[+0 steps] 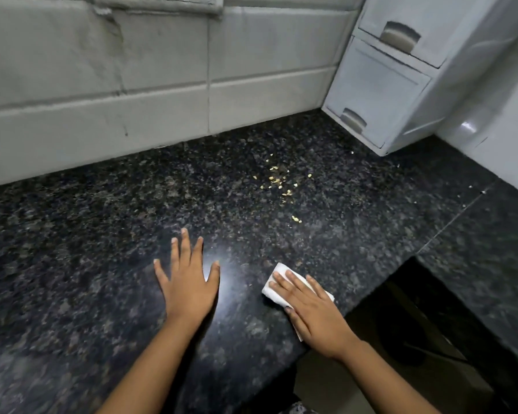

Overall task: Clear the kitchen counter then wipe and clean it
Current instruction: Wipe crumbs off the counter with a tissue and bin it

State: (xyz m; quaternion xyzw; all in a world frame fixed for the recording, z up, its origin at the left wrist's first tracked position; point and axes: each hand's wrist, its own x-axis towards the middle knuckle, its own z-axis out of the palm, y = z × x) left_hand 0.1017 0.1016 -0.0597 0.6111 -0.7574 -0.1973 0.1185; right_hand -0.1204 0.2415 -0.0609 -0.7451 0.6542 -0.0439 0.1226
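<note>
A dark speckled granite counter fills the view. My left hand lies flat on it with fingers spread and holds nothing. To its right, my right hand presses a folded white cloth onto the counter near the front edge, with its fingers straight on top. A scatter of small yellow crumbs lies further back on the counter, well ahead of the cloth.
A white drawer unit with two visible drawers stands in the back right corner against a white tiled wall. The counter turns along the right wall, and a dark gap opens below its front edge.
</note>
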